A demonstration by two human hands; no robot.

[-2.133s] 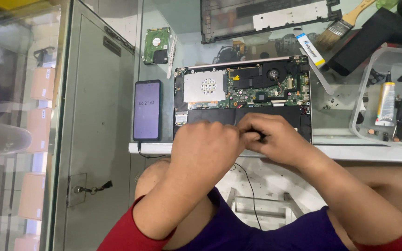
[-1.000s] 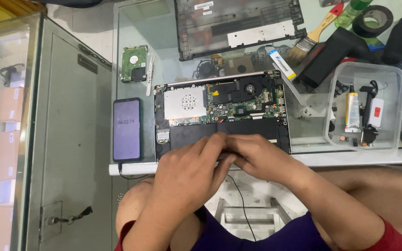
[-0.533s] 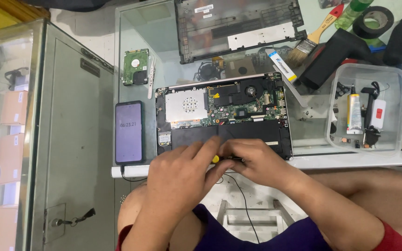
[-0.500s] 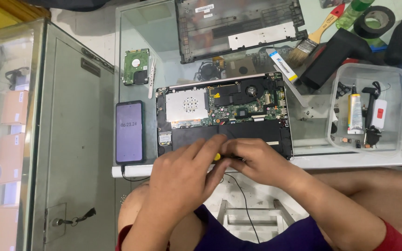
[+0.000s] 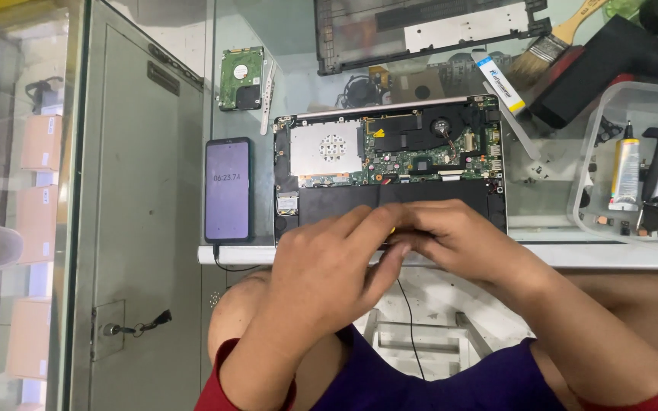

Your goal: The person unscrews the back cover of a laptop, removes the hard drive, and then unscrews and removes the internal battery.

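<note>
One head-worn camera looks steeply down, close above the glass worktable (image 5: 557,251).

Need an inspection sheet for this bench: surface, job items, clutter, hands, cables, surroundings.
Surface: glass-topped bench, white front edge.
Job items: opened laptop, board, fan and black battery exposed; removed bottom cover lies behind it.
Clutter: phone left of laptop, screen lit; bare hard drive; brush; clear tub holding a glue bottle and small tools; tape roll at top right.
Hands: left hand and right hand meet at the laptop's front edge; a small yellow thing shows between them, grip hidden.
Cables: black cable hangs below the bench; another leaves the phone's bottom.
Surroundings: grey metal cabinet on the left, key in lock; glass case with boxes beyond.
</note>
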